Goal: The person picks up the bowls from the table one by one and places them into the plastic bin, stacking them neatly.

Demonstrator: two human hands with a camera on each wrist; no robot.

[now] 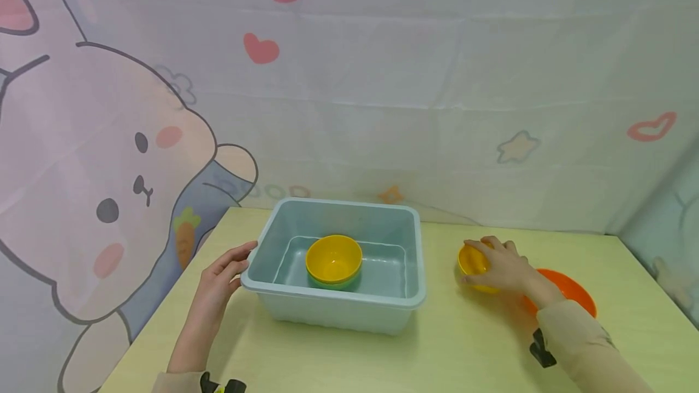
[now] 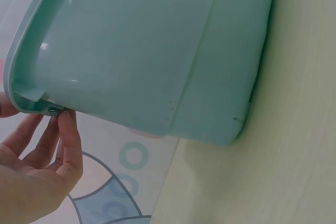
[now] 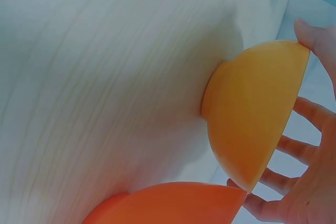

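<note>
My left hand (image 1: 218, 278) holds the left rim of a light blue-green plastic basin (image 1: 338, 311), thumb on the rim and fingers beneath it in the left wrist view. Inside the basin, a yellow bowl (image 1: 334, 258) sits nested in a green bowl (image 1: 334, 285). Over to the right, my right hand (image 1: 508, 268) spans another yellow bowl (image 3: 257, 108) from above, gripping its rim between thumb and fingers. This bowl stands upright, its base close to the tabletop. An orange bowl (image 1: 574, 291) lies right beside it, partly hidden behind my right forearm.
The pale yellow table (image 1: 464, 350) carries the basin near its back edge. Behind it hangs a cloth backdrop (image 1: 382, 77) with a cartoon rabbit and hearts. A strip of tabletop separates the basin from the bowls at right.
</note>
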